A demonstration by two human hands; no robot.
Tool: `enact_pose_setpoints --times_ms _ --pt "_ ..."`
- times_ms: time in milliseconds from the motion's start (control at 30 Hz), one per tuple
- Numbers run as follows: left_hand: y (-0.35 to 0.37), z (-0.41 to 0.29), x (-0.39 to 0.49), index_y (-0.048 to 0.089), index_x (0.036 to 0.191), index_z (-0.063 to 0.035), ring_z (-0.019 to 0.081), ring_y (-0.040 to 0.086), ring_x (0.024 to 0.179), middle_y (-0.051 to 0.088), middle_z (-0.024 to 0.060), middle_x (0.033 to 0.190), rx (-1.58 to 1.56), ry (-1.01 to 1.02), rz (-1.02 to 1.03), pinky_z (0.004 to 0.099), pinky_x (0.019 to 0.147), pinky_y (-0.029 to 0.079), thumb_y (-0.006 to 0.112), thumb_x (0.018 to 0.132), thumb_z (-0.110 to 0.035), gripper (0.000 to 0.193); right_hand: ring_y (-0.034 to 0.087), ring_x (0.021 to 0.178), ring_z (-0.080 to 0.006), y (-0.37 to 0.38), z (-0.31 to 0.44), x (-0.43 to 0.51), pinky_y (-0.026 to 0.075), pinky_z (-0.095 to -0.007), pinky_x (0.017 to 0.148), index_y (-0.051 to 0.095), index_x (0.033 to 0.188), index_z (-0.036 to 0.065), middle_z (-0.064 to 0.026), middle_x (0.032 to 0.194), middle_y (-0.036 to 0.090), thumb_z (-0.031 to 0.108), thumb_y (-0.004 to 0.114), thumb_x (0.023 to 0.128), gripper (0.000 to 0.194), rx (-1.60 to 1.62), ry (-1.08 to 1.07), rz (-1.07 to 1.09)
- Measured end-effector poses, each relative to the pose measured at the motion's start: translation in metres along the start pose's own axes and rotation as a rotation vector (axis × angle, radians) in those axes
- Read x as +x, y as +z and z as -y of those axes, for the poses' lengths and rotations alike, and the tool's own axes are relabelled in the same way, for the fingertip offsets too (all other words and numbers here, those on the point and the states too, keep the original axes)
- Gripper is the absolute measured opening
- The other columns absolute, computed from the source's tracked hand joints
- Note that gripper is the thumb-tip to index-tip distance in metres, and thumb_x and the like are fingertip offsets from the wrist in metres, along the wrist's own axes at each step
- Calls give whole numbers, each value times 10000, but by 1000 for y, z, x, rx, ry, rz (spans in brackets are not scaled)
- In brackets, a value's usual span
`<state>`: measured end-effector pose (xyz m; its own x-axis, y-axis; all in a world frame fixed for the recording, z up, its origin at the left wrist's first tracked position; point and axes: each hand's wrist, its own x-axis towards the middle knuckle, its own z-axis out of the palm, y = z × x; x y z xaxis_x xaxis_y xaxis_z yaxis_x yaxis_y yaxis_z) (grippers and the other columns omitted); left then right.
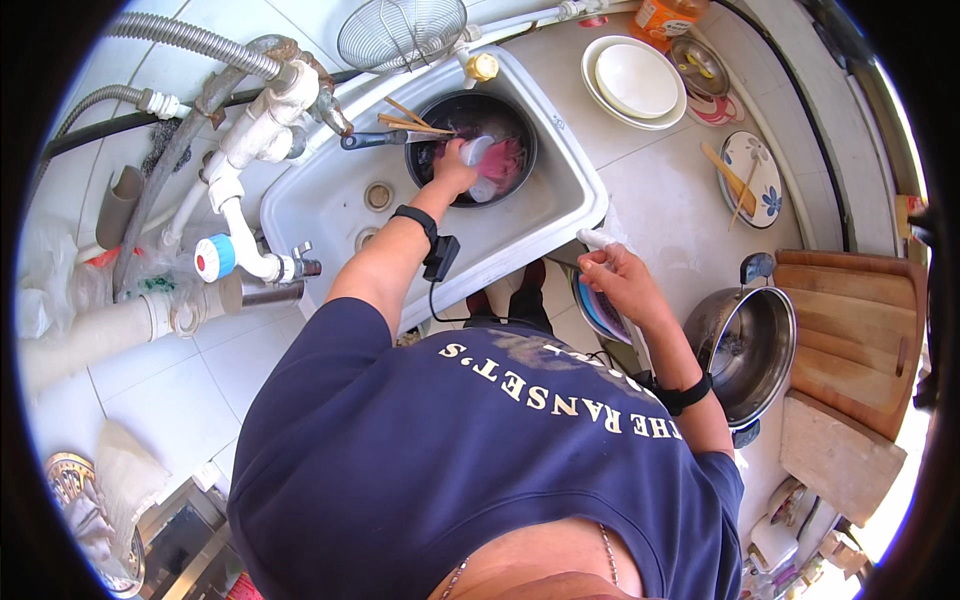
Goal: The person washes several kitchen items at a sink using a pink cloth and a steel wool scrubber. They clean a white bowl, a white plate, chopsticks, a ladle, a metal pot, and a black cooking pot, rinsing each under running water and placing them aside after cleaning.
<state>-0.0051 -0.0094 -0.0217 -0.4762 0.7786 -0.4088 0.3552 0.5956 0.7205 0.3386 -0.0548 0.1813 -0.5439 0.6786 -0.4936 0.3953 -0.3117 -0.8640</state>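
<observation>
My left hand (454, 171) reaches down into a dark pan (531, 150) standing in the sink. Its fingers grip a whitish, translucent cup-like piece (477, 150); its exact kind is unclear. Beneath it, a pink cloth (506, 166) lies in the pan's water. Several wooden chopsticks (409, 120) and a black handle (371, 140) stick out over the pan's left rim. To the right of the sink, my right hand (619, 277) hovers by the counter's front edge with loosely bent fingers. One fingertip has a white covering, and I see nothing held there.
The white sink (315, 191) has drain holes (379, 196) at left, near pipes and a blue-capped valve (215, 257). A wire strainer (401, 34) hangs behind. White bowls (637, 79), a flowered plate (763, 161), a steel pot (780, 360) and wooden cutting board (847, 330) occupy the right counter.
</observation>
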Motion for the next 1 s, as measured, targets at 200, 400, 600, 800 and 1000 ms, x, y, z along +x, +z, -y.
enact_pose_setpoints --times_ms 200,400,600,800,1000 --pt "-15 -31 -11 440 1264 -131 427 474 1148 462 162 1281 -771 -591 239 651 883 397 608 715 -81 577 580 789 -102 -1 -8 0 474 -253 728 497 1317 17 -43 940 636 158 617 877 478 -40 -16 -17" --pt "-40 -58 -54 433 1339 -189 340 478 1094 465 191 1187 -17 202 -125 398 954 426 714 578 -134 813 583 778 -105 3 -6 11 476 -255 722 504 1326 47 -51 936 639 167 623 877 479 -114 -98 33" --pt "-61 -108 -109 474 1305 -216 369 467 1030 453 144 1098 420 810 -332 439 894 411 751 539 -53 831 582 780 -121 12 1 15 481 -265 728 514 1323 68 -55 929 640 178 631 875 476 -161 -87 89" --pt "-52 -126 -111 495 1291 -210 380 456 1045 439 157 1124 417 984 -365 454 920 399 744 532 -30 819 634 812 -228 5 -5 10 506 -329 754 554 1267 59 -113 904 675 240 643 850 463 -225 -138 61" --pt "-45 -196 -97 405 1288 -61 274 575 1047 528 127 1214 -961 111 153 410 804 520 548 853 -137 464 644 840 -209 -10 -21 -4 506 -323 766 512 1312 89 -91 945 664 220 641 863 486 -277 -144 7"
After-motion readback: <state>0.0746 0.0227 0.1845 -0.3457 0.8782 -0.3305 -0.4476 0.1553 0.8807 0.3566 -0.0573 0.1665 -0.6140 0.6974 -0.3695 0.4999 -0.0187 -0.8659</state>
